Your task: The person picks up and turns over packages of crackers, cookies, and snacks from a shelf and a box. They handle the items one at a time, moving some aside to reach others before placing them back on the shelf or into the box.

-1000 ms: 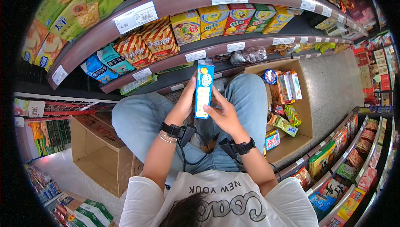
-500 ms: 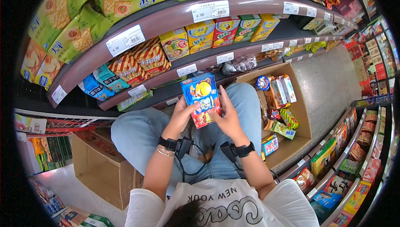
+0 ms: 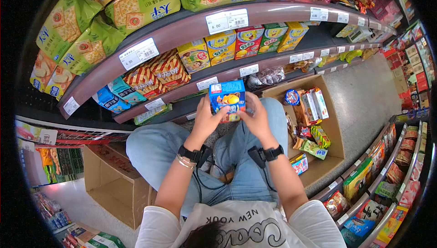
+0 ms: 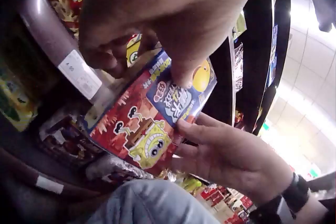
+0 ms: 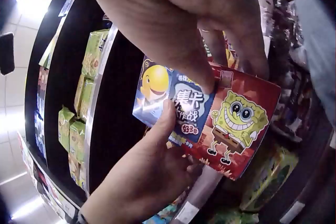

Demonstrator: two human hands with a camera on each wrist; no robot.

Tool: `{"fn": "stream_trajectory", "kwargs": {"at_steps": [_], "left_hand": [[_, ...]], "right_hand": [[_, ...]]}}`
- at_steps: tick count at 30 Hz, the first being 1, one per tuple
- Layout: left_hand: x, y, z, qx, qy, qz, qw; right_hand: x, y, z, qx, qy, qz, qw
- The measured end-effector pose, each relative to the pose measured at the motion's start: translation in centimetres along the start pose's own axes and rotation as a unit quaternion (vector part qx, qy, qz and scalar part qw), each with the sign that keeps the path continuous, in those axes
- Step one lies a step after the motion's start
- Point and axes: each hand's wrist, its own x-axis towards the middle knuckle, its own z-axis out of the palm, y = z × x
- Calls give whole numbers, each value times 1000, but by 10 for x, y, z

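Note:
A blue and red snack box (image 3: 227, 98) with a yellow cartoon figure is held between both hands above the crossed legs. The left hand (image 3: 206, 118) grips its left side, thumb on the broad face. On the opposite side, the right hand (image 3: 257, 119) pinches it with thumb and fingers. The left wrist view shows the box (image 4: 152, 142) tilted, with the left hand (image 4: 168, 14) above and the right hand (image 4: 236, 161) at its lower edge. In the right wrist view, the right hand (image 5: 194, 14) covers part of the upper edge.
A cardboard box (image 3: 335, 129) with several snacks lies beside the right knee; another carton (image 3: 111, 193) stands at the left. Curved shelves (image 3: 182, 22) with snack packs and boxes run ahead, more shelves at the right. Cables hang from the wrist cameras over the lap.
The box has turned from its narrow side to its broad face, then tipped so that its blue end shows. Both hands have shifted their hold on it.

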Motion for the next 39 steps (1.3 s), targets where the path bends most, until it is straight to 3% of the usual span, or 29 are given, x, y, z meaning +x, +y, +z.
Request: {"fn": "stream_trajectory", "kwargs": {"at_steps": [1,2,7,11,12,15,18,30,39], "left_hand": [[10,2,0,-10,16,8,1000],[19,4,0,-21,32,17,999],[65,21,-1,-37,85,3,996],[92,21,1,-29,128,53,990],[94,30,-2,-18,121,22,992],[105,23,5,13,191,49,980],[108,25,10,-76,216,-10,973],[115,10,8,-5,209,9,978],[109,3,14,-40,192,-15,980]], "right_hand": [[11,3,-1,-13,6,-10,1000],[24,9,-2,-39,16,-72,997],[80,-16,-3,-96,53,-95,989],[107,-35,4,-97,86,-126,984],[115,-33,6,-111,96,-143,979],[129,-27,13,-118,106,-173,972],[137,-18,17,-138,124,-177,967],[149,-8,25,-114,170,-184,961],[149,1,27,-122,169,-159,965]]}}
